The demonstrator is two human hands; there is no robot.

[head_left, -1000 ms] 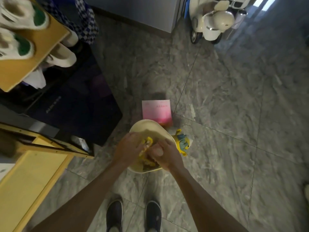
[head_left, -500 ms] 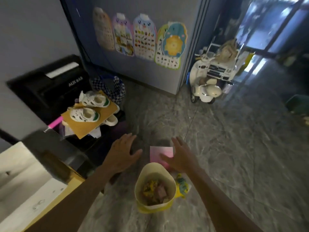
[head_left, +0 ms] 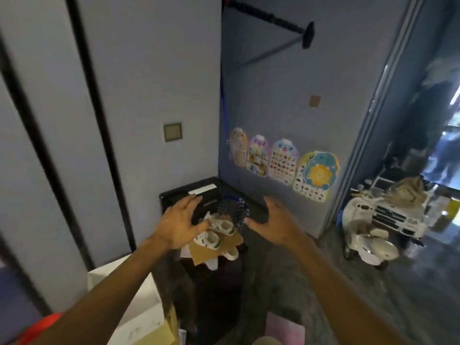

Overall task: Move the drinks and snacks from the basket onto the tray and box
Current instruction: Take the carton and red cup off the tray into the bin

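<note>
Now the view has swung up from the floor to the wall, and both hands have come out of the basket [head_left: 265, 341] with nothing in them. A second ago they were down inside it among the snacks. At this moment the left hand [head_left: 179, 224] and the right hand [head_left: 274, 224] are raised side by side, apart from each other, fingers spread and relaxed, palms roughly facing inward.

Only a sliver of the basket's cream rim shows at the bottom edge, well below the hands and between the forearms. Its contents are out of sight. The pink box [head_left: 285, 325] lies just beyond that rim, also far beneath the hands and nearer the right forearm. No tray can be picked out with certainty.

Behind and just under the left hand sits a pair of small white shoes [head_left: 214, 235] on a cardboard sheet [head_left: 211, 252].

For the task this looks like a break or a reset, not progress: nothing has been lifted. The hands would need to drop back to the basket before any item reaches the box.
</note>
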